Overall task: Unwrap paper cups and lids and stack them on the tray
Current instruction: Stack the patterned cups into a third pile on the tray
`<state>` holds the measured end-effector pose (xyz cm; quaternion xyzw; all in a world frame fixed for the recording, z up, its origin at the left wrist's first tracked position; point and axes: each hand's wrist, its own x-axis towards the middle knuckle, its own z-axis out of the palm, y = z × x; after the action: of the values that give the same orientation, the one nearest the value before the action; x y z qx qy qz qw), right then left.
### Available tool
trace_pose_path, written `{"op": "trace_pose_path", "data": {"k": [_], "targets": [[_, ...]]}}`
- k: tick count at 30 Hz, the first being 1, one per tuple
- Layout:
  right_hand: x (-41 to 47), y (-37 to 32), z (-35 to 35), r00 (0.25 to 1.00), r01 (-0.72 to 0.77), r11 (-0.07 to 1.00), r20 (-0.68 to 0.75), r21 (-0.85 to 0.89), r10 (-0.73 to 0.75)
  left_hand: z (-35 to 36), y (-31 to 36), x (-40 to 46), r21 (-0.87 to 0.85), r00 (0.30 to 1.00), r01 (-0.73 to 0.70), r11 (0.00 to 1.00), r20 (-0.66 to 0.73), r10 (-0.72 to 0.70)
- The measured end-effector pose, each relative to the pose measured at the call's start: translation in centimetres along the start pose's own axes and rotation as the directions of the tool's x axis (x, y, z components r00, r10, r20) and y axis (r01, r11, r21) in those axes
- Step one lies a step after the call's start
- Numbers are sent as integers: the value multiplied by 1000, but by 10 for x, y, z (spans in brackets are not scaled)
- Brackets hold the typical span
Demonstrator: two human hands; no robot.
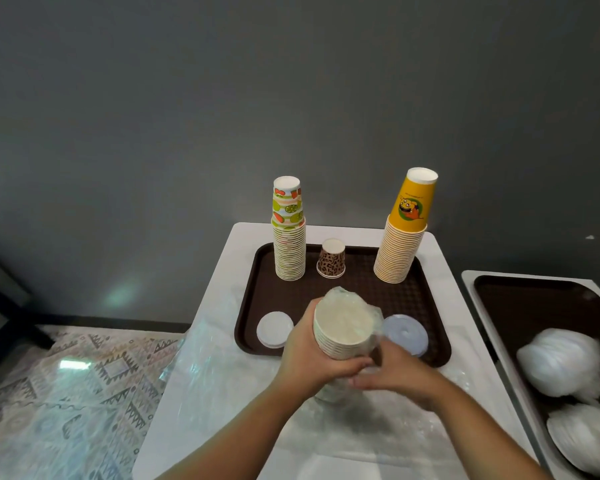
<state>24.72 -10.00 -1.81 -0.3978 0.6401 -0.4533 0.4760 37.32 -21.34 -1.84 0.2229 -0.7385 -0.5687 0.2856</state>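
Observation:
Above the front of the brown tray (388, 299) I hold a stack of paper cups (343, 327) still partly covered by clear plastic wrap (347, 294). My left hand (312, 355) grips the stack from the left side. My right hand (392, 372) pinches the wrap at the stack's lower right. On the tray stand a fruit-print cup stack (289, 233), a single leopard-print cup (331, 258) and a yellow cup stack (406, 230), all upside down. A white lid (274, 329) lies at the tray's front left, a bluish lid (407, 332) at the front right.
The tray sits on a white table (222, 341) strewn with loose clear plastic (361, 431). To the right, a second brown tray (520, 299) carries two wrapped white bundles (561, 363). A patterned floor (66, 393) lies left, a grey wall behind.

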Motion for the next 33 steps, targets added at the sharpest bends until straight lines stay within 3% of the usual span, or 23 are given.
{"op": "trace_pose_path", "data": {"k": [2, 4, 9, 17, 27, 33], "targets": [[-6, -24, -11, 996, 85, 995, 31, 50, -87, 0, -4, -3, -46, 1000, 28, 999, 1, -28], [-7, -44, -9, 984, 176, 984, 27, -13, -175, 1, -9, -6, -52, 999, 54, 997, 11, -53], [6, -50, 13, 941, 282, 946, -145, -162, -305, 4, -23, -8, -1, 996, 92, 996, 24, -91], [15, 6, 30, 906, 188, 980, -375, -58, -196, 11, -48, -2, 279, 985, 88, 956, 120, -126], [21, 30, 33, 920, 91, 991, -373, -97, -121, 11, -59, -17, 115, 971, 210, 971, 93, -221], [20, 48, 41, 932, 2, 995, -361, -99, -38, 0, -70, -27, 131, 921, 289, 948, 232, -313]]}}
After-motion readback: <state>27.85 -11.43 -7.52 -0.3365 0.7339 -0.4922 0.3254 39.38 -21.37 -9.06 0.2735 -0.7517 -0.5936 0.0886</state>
